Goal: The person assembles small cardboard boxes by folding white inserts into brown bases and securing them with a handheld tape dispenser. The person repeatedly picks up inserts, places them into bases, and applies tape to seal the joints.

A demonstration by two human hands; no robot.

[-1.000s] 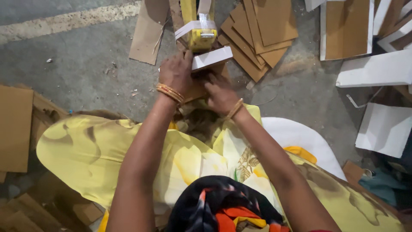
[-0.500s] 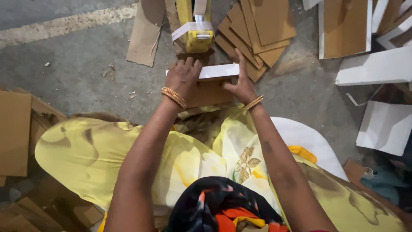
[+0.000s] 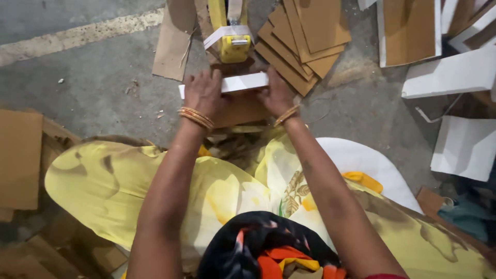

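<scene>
Both my hands hold a white-edged cardboard box piece [image 3: 243,82] flat in front of me, just below a yellow tape dispenser [image 3: 232,36]. My left hand [image 3: 204,93] grips the piece's left end, and my right hand [image 3: 276,95] grips its right end. A strip of white tape [image 3: 225,33] runs across the dispenser's head. Under the piece lies a brown cardboard sheet [image 3: 243,111]. Gold bangles circle both wrists.
A fanned stack of brown cardboard sheets [image 3: 305,36] lies right of the dispenser. A single brown sheet [image 3: 173,46] lies to its left. White box parts [image 3: 454,72] sit at the right, brown cardboard [image 3: 18,155] at the left. Yellow cloth covers my lap on the concrete floor [image 3: 88,88].
My hands spread apart along the white-edged piece and pushed it forward toward the yellow dispenser; it now lies level between both hands.
</scene>
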